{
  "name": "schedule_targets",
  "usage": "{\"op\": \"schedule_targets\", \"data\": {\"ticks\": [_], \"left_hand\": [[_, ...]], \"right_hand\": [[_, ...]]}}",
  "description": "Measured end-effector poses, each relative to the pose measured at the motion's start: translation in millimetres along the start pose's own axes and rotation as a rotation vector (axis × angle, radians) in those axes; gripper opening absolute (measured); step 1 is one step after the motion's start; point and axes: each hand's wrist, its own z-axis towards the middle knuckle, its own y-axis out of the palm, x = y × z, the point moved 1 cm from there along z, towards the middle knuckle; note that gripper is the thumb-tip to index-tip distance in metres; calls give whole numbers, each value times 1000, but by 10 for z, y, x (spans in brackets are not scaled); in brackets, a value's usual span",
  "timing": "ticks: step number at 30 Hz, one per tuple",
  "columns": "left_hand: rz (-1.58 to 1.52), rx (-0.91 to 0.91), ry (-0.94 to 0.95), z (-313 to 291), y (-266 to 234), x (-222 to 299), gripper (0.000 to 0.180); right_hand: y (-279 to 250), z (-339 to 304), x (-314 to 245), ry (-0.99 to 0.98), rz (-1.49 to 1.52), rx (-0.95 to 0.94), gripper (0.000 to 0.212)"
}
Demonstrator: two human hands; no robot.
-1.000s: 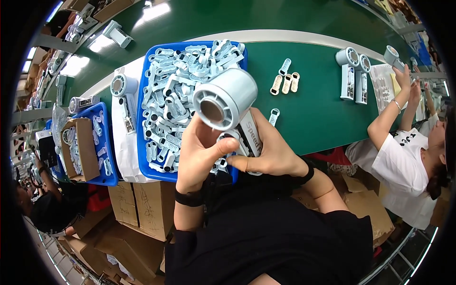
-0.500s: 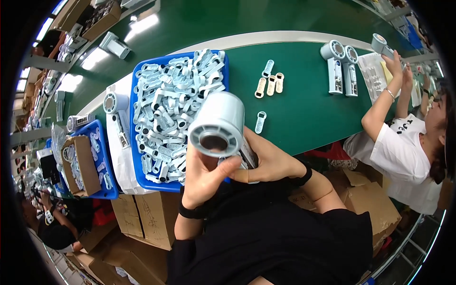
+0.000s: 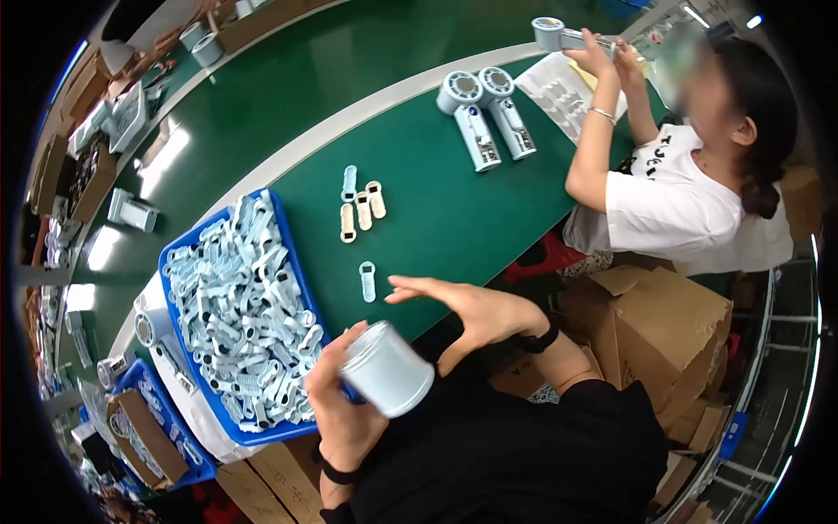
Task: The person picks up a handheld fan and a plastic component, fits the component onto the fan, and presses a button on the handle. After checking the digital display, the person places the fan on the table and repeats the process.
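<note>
My left hand (image 3: 342, 417) is wrapped round a pale blue handheld fan (image 3: 389, 371), whose cylindrical head is turned sideways; its handle is hidden. To the right of it my right hand (image 3: 489, 316) is apart from the fan, fingers stretched out and holding nothing. Just beyond those fingertips a single pale blue slotted cover (image 3: 367, 282) lies on the green table (image 3: 419, 201). Farther off lie several more covers, one blue (image 3: 350, 183) and others cream (image 3: 363, 212). A blue bin (image 3: 293, 255), heaped with pale blue covers (image 3: 240, 323), stands left of my left hand.
Two fans with open handles (image 3: 485, 118) lie at the far right, near a co-worker (image 3: 663, 201) who holds another fan (image 3: 552, 35). More fans (image 3: 153, 327) and a smaller blue bin (image 3: 205, 467) are on the left. Cardboard boxes (image 3: 668, 327) stand below the table.
My right hand has let go of the fan and moved away, its fingers spreading. My left hand has lowered and tilted the fan. The view has swung to the right.
</note>
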Motion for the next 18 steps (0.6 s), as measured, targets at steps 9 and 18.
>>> {"op": "schedule_targets", "data": {"ticks": [9, 18], "left_hand": [[-188, 41, 42, 46, -169, 48, 74], [-323, 225, 206, 93, -73, 213, 68]], "right_hand": [[597, 185, -36, -454, -152, 195, 82], [698, 311, -297, -618, -230, 362, 74]]}}
